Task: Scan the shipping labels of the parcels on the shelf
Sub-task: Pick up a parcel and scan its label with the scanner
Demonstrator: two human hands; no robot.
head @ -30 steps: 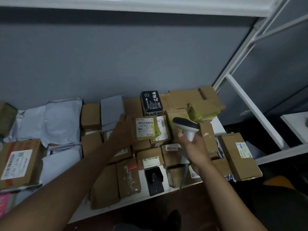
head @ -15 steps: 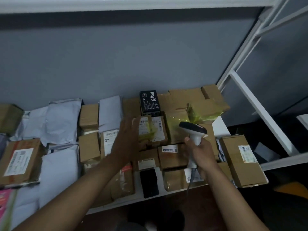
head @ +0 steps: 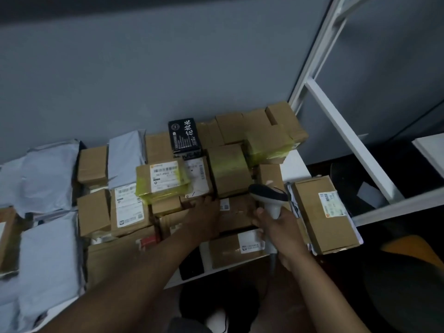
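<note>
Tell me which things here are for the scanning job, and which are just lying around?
For the job: scanner in the right hand; yellow-taped parcel; left hand on the boxes.
Lying about: black box; dark chair beside the shelf.

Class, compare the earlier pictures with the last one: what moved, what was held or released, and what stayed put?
The left hand let go of the yellow-taped parcel, which now lies on the pile, and dropped to the boxes in front of it. The right hand keeps gripping the scanner. The black box stayed put.
</note>
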